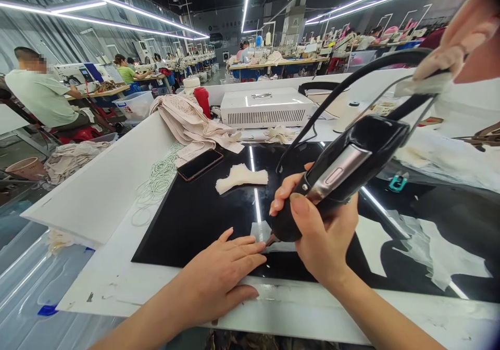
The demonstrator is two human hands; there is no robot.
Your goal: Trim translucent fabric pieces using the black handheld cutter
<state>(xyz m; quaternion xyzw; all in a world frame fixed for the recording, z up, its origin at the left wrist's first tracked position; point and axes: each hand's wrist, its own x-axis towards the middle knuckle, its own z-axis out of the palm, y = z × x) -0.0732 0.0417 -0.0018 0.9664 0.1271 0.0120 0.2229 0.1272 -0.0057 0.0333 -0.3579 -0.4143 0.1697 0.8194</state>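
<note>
Here, right hand [325, 247]: gripped smooth black corded tool [353, 154].
Left hand [223, 266]: lay flattened, fingertips at sheer scrap's [260, 230] edge.
Glossy panel [183, 230]: bore thick cream piece [242, 177].

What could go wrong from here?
1. The left hand has its fingertips right beside the tip of the black tool gripped in the right hand; a slip could hurt a finger.
2. The black cable arching near the tool might snag and pull it off line.
</note>
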